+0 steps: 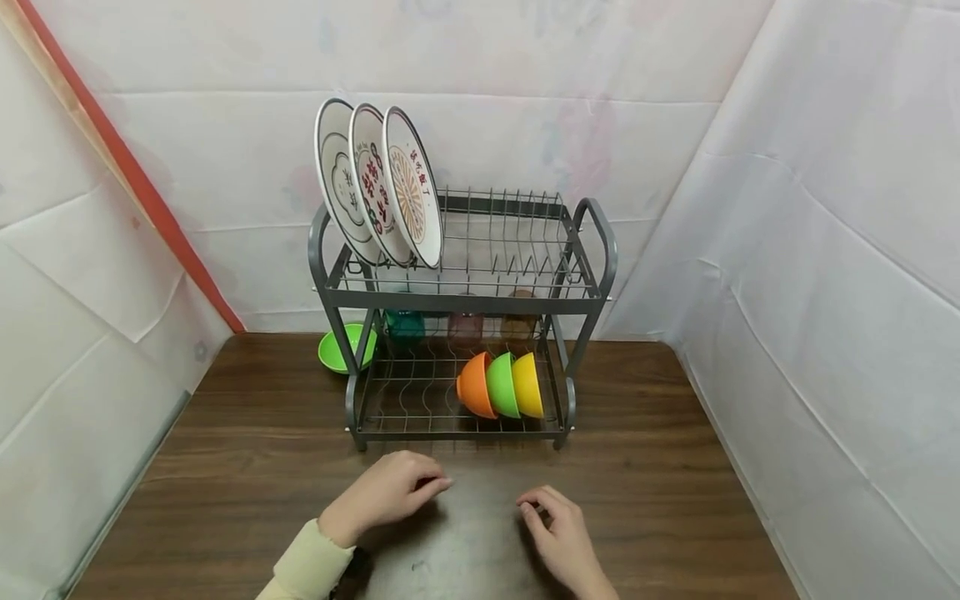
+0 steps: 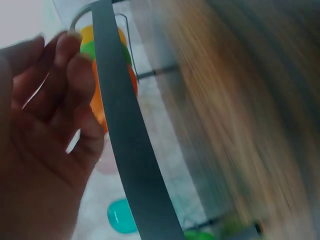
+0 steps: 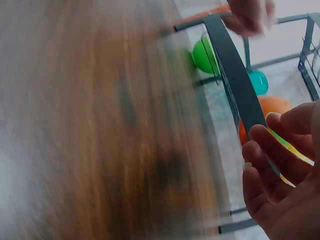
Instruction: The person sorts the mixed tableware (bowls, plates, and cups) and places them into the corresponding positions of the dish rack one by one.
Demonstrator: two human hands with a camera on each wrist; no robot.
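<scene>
Both hands hover low in front of a dark grey two-tier dish rack [image 1: 465, 302], apart from it and holding nothing. My left hand [image 1: 393, 492] is left of centre with fingers loosely bent; my right hand [image 1: 558, 533] is to the right, its thumb near the curved forefinger. Three patterned plates, a left one [image 1: 335, 158], a middle one [image 1: 372, 187] and a right one [image 1: 412, 200], stand upright on the upper tier's left side. On the lower tier an orange bowl [image 1: 474, 387], a green bowl [image 1: 501, 387] and a yellow bowl [image 1: 529, 387] are nested on their sides.
Behind the lower tier's front show a teal cup [image 1: 405, 327], a pink cup [image 1: 465, 331] and a brown cup [image 1: 517, 327]. Another green bowl [image 1: 337, 350] sits on the wooden table [image 1: 645, 467] at the rack's left. White cloth walls [image 1: 825, 317] enclose the sides and back.
</scene>
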